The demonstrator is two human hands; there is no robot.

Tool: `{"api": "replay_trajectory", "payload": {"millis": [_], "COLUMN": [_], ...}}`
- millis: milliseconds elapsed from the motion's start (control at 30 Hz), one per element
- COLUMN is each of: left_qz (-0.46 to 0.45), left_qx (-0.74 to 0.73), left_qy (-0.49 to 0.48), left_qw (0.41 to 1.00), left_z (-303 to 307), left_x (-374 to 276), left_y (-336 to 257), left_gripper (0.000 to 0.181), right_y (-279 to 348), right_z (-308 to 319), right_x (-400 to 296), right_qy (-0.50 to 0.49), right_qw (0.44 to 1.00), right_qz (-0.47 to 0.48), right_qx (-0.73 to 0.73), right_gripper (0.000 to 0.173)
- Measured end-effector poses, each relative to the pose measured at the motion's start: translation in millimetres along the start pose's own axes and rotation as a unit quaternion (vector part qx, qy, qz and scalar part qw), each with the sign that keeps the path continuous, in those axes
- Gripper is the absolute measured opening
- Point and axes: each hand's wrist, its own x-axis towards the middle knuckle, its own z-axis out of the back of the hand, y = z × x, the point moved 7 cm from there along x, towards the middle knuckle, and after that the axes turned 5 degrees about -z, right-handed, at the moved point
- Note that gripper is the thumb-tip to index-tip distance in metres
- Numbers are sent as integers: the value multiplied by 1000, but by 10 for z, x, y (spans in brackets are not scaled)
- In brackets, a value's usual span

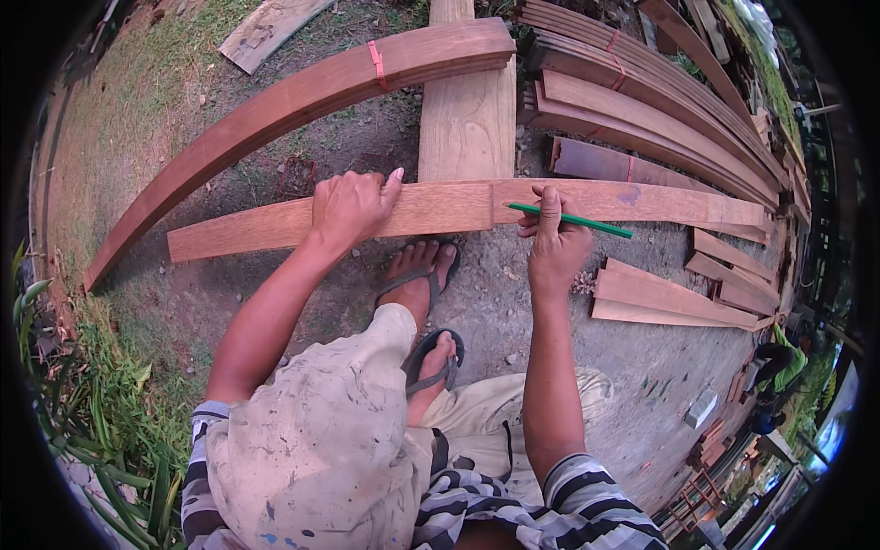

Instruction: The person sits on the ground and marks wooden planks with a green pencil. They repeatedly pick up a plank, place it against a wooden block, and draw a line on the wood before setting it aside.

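Observation:
Across the front of me lies a short wooden board (pixel 268 225), its right end overlapping a longer reddish board (pixel 660 201) that runs off to the right. My left hand (pixel 352 206) grips the short board near its middle, fingers over the far edge. In my right hand (pixel 560 230) is a green pencil (pixel 595 223), its tip pointing left just above the long board, close to the short board's end. The fingertips rest at the long board; whether the pencil tip touches the wood I cannot tell. A wide pale plank (pixel 467 130) extends away beneath the boards.
Beyond lies a bundle of boards (pixel 275 103) tied with a red strip. Stacked boards (pixel 660 117) lie at the upper right, shorter offcuts (pixel 667 295) below them. A loose plank (pixel 271 31) lies at the top. My sandalled feet are close in. A person (pixel 784 361) is at far right.

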Motion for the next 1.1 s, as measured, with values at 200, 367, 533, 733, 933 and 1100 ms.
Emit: {"api": "replay_trajectory", "payload": {"millis": [200, 367, 533, 733, 933, 1100], "left_qz": [-3, -2, -1, 6, 23, 12], "left_qx": [0, 7, 7, 10, 23, -22], "left_qy": [-3, 2, 3, 13, 46, 55], "left_qw": [1000, 1000, 1000, 1000, 998, 998], "left_z": [-7, -1, -2, -6, -34, -8], "left_x": [11, 11, 7, 22, 36, -51], "left_y": [-7, -12, 6, -6, -30, 36], "left_gripper": [63, 62, 62, 63, 62, 57], "right_y": [-131, -265, -200, -39, 13, -561], "right_z": [-113, -184, -249, -228, 23, 265], "right_x": [-55, 1, -21, -166, -454, -794], "right_qy": [-10, -19, -20, -36, -13, 43], "right_qw": [999, 997, 997, 985, 981, 973], "right_qz": [31, 60, 68, 135, 136, -30], "right_qx": [8, -32, -42, -98, -135, -224], "right_gripper": [23, 18, 17, 12, 9, 15]}}
